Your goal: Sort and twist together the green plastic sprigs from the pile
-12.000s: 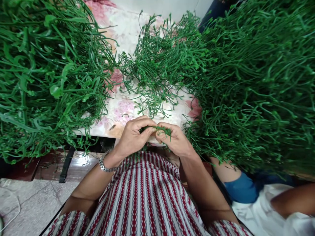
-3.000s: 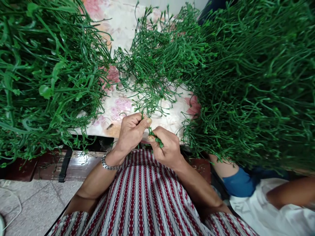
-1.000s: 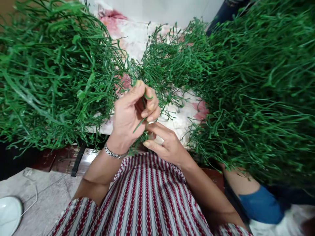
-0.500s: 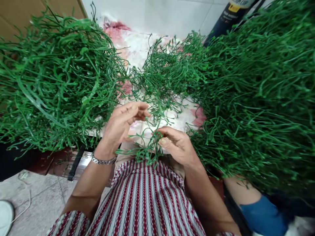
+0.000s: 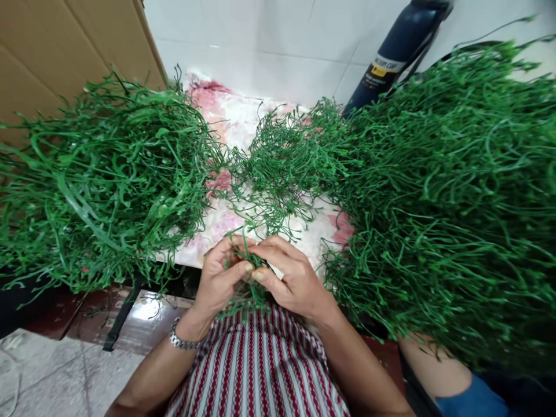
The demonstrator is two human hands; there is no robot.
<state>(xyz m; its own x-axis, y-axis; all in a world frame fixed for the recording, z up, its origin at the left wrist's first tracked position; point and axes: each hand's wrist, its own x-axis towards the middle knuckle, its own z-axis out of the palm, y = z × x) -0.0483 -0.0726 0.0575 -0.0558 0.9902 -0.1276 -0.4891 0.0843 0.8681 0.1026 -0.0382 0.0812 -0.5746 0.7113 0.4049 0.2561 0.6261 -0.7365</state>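
A small bunch of thin green stems is gripped in front of the striped shirt, its lower part blurred. My left hand, with a metal watch band at the wrist, is closed on the bunch. My right hand pinches it from the other side, and both thumb tips nearly meet. Beyond my fingers, a looser spread of the same stems lies on a flowered cloth. A big tangled heap of stems is to the left, and a larger heap fills the right side.
A dark blue cylinder with a yellow label leans by the white tiled wall. Brown cardboard stands at back left. Another person's bare leg shows at lower right. A black strap hangs below the left heap.
My left hand, open and apart before, has come down and closed on the bunch that my right hand holds. My hands have drawn together. The camera view has tilted up slightly.
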